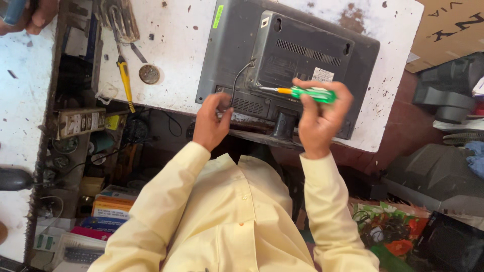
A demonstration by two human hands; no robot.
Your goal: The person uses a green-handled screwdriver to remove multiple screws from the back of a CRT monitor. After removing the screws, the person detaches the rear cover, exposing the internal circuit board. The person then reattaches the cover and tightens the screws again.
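A grey flat monitor [237,40] lies face down on a stained white table [171,55], its back panel and stand neck toward me. My right hand [320,121] grips a green-handled screwdriver [307,93] held sideways, its tip pointing left at the raised back cover near a thin cable [238,75]. My left hand [212,123] rests at the monitor's lower edge, fingers curled against the casing beside the cable's end. Both arms wear pale yellow sleeves.
Yellow-handled pliers [124,75] and a round metal disc [149,74] lie left on the table. Another person's hand [27,15] shows at top left. A power strip [80,121], boxes [108,206], dark monitor casings [443,90] and cardboard [454,30] surround the bench.
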